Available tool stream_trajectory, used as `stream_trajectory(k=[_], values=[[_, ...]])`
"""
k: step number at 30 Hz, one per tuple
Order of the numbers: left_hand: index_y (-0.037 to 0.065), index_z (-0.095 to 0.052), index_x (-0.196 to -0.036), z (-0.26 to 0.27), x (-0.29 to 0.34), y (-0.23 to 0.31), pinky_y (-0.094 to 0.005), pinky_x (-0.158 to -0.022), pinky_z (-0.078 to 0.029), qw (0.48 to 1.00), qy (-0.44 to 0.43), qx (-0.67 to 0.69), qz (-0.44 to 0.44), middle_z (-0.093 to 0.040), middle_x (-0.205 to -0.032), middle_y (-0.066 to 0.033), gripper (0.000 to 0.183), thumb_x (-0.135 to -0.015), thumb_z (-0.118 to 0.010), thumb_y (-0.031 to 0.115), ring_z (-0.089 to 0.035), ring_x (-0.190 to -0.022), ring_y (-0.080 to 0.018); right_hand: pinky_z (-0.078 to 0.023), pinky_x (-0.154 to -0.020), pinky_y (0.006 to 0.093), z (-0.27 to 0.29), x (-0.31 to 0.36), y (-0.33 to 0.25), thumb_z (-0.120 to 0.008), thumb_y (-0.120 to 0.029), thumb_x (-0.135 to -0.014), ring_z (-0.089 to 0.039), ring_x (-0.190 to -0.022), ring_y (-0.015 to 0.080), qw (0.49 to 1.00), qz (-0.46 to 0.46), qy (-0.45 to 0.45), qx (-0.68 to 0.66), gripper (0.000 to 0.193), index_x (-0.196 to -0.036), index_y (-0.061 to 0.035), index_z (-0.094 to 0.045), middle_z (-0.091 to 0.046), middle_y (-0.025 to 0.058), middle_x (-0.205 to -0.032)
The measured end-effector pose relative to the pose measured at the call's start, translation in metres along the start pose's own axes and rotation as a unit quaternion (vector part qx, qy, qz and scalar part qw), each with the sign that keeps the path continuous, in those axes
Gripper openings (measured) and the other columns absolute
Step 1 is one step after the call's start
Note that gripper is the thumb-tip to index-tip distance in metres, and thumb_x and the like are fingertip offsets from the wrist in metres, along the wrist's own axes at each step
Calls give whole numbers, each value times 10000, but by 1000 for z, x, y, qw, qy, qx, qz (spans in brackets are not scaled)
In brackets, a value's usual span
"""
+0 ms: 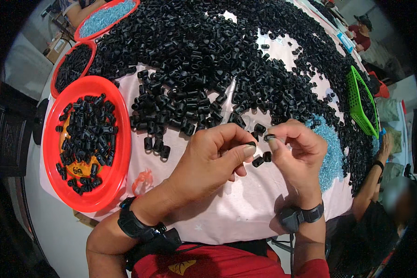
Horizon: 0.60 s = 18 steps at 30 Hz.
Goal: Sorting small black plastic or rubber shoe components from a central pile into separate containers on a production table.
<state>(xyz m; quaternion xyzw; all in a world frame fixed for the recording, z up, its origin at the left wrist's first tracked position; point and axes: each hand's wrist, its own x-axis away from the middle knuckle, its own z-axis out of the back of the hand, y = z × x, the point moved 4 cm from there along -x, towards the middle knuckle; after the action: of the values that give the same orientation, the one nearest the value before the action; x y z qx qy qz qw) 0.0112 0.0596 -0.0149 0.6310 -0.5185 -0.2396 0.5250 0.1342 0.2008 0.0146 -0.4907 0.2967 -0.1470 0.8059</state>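
Observation:
Over the near middle of the table, my left hand pinches a small black plastic piece between thumb and forefinger, mostly covered by the fingertips. Close beside it, my right hand has its thumb and forefinger closed on another small black piece. The two pieces are a short gap apart. Just below the fingertips lie a couple of loose black cylindrical pieces. Beyond my hands spreads a large heap of similar black plastic pieces.
At left, a red oval tray holds many black pieces. Behind it stand a red bowl of black parts and a red tray of clear bluish bits. Bluish bits also lie right, near a green basket. Another person's arm reaches in.

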Motion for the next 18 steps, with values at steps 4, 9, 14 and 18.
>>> stream_trajectory(k=[4,9,14,18], values=[[38,-669,-1120,3,-1,-3,-174,-602,-485,998,-19,58,20,-693,-899,-5,163,-1008,-656,155,-628,-724,-46,-510,-585,263,-11,-5,-16,-751,39,-777,-643,-699,146,985,118,-44,118,201,-963,-39,-757,-729,71,-856],[49,-651,-1150,6,-3,-4,-170,-612,-489,996,-48,75,30,-700,-923,-9,184,-1028,-641,186,-637,-742,-46,-499,-571,252,-11,-5,-13,-776,18,-784,-637,-697,142,980,142,-51,130,198,-971,-47,-763,-733,81,-872],[59,-654,-1150,6,-3,-3,-171,-622,-487,997,-47,57,30,-699,-926,0,184,-1027,-646,195,-639,-751,-41,-487,-569,236,-9,-3,-6,-793,-8,-803,-634,-709,112,993,87,-62,45,189,-987,-47,-769,-739,77,-910],[58,-658,-1149,9,-3,-6,-178,-625,-488,997,-49,49,16,-697,-925,11,191,-1019,-658,197,-639,-757,-39,-477,-569,222,-8,-2,-4,-791,-36,-823,-627,-718,80,997,27,-71,22,177,-999,-45,-771,-741,58,-925]])
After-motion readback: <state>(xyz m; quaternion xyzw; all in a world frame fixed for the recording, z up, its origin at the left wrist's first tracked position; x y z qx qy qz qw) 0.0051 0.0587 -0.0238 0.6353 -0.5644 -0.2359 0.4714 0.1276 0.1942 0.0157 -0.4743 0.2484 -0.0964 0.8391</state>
